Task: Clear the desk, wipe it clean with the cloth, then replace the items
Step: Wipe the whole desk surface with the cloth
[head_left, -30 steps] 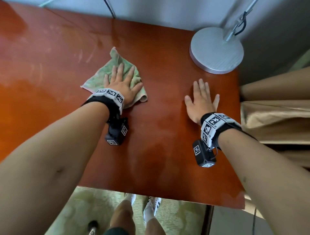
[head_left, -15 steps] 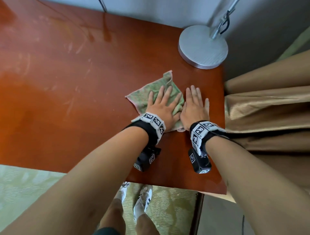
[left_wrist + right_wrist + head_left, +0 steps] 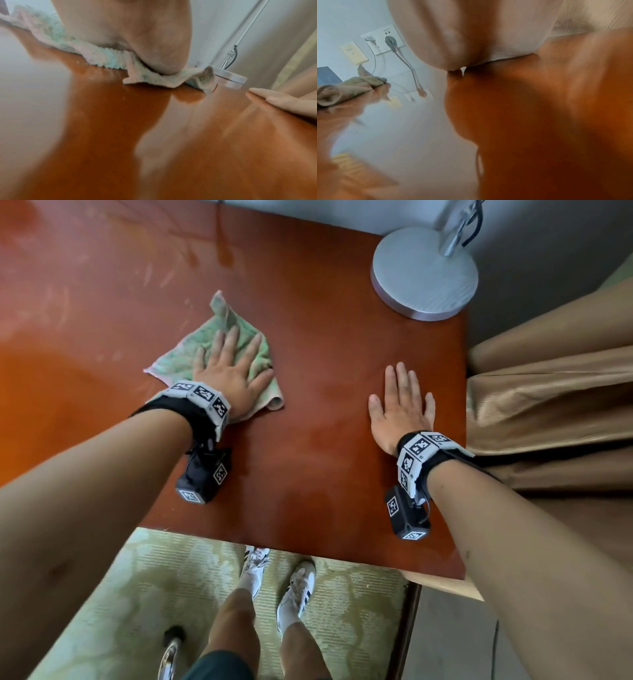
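Note:
A green cloth [image 3: 178, 357] lies flat on the red-brown desk [image 3: 325, 344]. My left hand [image 3: 229, 364] presses flat on the cloth with its fingers straight and spread. The left wrist view shows the palm [image 3: 137, 33] bearing down on the cloth [image 3: 106, 56]. My right hand [image 3: 402, 402] rests flat on the bare desk near its right edge, fingers straight, holding nothing. In the right wrist view the right palm [image 3: 471, 33] sits on the wood, and the cloth [image 3: 347, 88] shows at the far left.
A round silver lamp base [image 3: 424, 273] with its stem stands at the desk's back right corner. Tan curtains [image 3: 555, 405] hang right of the desk. Wall sockets with plugged cables [image 3: 388, 40] are behind. The desk's front edge [image 3: 274, 546] is near my wrists, with carpet below.
My left hand has slid the cloth leftward, away from the right hand it was touching half a second ago. The right hand stays flat on the desk.

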`<action>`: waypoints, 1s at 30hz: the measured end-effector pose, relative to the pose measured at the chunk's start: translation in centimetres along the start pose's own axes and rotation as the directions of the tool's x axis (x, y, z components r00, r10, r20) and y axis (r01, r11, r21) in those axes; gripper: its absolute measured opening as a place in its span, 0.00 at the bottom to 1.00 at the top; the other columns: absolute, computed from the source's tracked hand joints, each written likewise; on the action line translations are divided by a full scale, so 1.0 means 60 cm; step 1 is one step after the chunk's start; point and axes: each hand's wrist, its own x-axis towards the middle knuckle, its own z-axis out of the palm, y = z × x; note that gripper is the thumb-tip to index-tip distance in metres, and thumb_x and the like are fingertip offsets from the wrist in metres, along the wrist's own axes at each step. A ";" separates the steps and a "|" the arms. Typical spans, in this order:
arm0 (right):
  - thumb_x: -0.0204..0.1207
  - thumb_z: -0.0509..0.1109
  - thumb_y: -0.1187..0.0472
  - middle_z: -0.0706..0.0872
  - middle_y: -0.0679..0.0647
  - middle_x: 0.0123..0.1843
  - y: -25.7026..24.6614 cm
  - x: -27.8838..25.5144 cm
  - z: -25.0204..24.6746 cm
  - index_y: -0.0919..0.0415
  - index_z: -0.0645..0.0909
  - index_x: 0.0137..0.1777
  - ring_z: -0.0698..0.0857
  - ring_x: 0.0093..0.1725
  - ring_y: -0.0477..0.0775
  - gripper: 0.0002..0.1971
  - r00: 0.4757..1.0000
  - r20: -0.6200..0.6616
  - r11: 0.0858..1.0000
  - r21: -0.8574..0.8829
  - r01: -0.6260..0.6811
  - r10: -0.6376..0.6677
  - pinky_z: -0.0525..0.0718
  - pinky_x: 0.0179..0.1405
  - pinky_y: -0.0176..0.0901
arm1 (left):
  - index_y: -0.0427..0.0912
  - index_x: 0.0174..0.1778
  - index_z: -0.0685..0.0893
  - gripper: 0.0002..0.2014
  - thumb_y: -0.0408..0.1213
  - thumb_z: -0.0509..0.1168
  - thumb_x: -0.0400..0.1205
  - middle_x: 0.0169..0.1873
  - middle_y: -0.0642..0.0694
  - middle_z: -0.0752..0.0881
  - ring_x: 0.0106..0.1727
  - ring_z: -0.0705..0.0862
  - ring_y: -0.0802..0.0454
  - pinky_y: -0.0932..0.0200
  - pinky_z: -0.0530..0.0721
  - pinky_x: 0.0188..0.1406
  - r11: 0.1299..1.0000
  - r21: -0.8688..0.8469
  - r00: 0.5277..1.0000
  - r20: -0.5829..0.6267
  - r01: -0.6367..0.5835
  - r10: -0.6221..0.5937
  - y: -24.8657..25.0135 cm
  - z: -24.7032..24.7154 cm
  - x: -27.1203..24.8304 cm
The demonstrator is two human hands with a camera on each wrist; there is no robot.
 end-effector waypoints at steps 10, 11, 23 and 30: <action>0.88 0.40 0.48 0.31 0.46 0.86 0.002 -0.003 -0.008 0.53 0.33 0.85 0.33 0.84 0.45 0.30 1.000 -0.003 0.998 0.053 0.031 -0.031 0.35 0.83 0.54 | 0.61 0.82 0.37 0.33 0.65 0.37 0.82 0.83 0.48 0.35 0.83 0.31 0.45 0.34 0.35 0.79 0.949 0.060 0.949 0.086 -0.308 0.303 0.165 0.050 -0.092; 0.88 0.40 0.50 0.32 0.46 0.86 0.003 -0.007 -0.010 0.53 0.34 0.85 0.34 0.84 0.46 0.30 0.999 -0.014 0.996 0.074 0.047 -0.046 0.36 0.83 0.53 | 0.60 0.82 0.37 0.33 0.65 0.37 0.82 0.83 0.47 0.35 0.82 0.31 0.45 0.33 0.35 0.79 0.929 0.072 0.929 0.101 -0.364 0.356 0.193 0.060 -0.105; 0.88 0.43 0.48 0.34 0.47 0.87 0.008 -0.068 0.005 0.54 0.37 0.86 0.36 0.85 0.47 0.31 0.997 -0.063 0.999 0.035 -0.036 0.038 0.39 0.84 0.54 | 0.58 0.83 0.36 0.37 0.69 0.36 0.80 0.83 0.49 0.34 0.83 0.33 0.47 0.38 0.36 0.81 0.923 0.105 0.927 0.103 -0.371 0.361 0.133 0.055 -0.099; 0.87 0.44 0.45 0.34 0.48 0.87 -0.071 -0.104 0.036 0.54 0.36 0.86 0.37 0.85 0.48 0.32 0.995 -0.076 0.997 0.047 -0.064 0.067 0.40 0.84 0.55 | 0.60 0.83 0.39 0.37 0.70 0.37 0.79 0.83 0.50 0.36 0.84 0.35 0.47 0.39 0.37 0.81 0.975 0.054 0.975 0.076 -0.215 0.210 -0.038 0.020 -0.077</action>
